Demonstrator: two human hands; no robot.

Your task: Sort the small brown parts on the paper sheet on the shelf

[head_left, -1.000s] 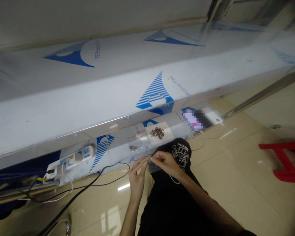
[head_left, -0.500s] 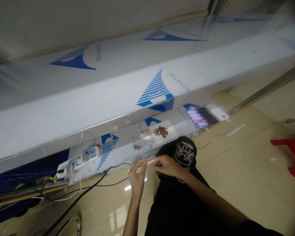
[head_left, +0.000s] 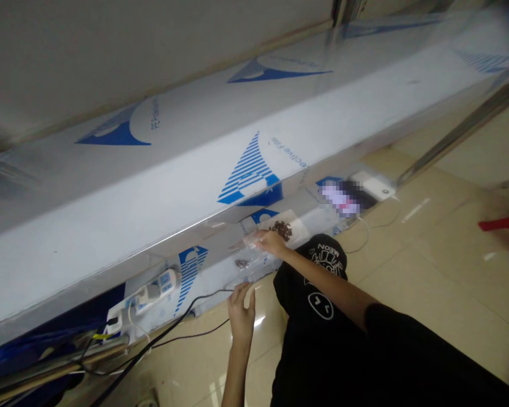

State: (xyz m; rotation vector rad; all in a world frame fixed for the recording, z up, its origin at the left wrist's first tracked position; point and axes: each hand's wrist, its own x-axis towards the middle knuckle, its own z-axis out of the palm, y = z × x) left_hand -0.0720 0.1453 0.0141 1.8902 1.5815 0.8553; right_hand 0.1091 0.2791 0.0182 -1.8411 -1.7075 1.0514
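My right hand reaches over the lower shelf with its fingers drawn together at a clear plastic bag; its grip is partly blurred. Just behind this hand lies a heap of small brown metallic-looking pieces on a white sheet. A smaller dark cluster of pieces rests on clear plastic to the left. My left hand is raised in front of the shelf's edge, thumb apart from the fingers, and I see nothing in it.
A white power strip with plugs sits on the shelf's left part, and black cables run past its front edge. At right are a phone and a white device. Above is a film-covered upper surface. A red object stands at far right.
My right hand has moved from beside my left hand, up and forward to the plastic bag on the shelf. The left hand's fingers have loosened near the same place. The view has shifted slightly.
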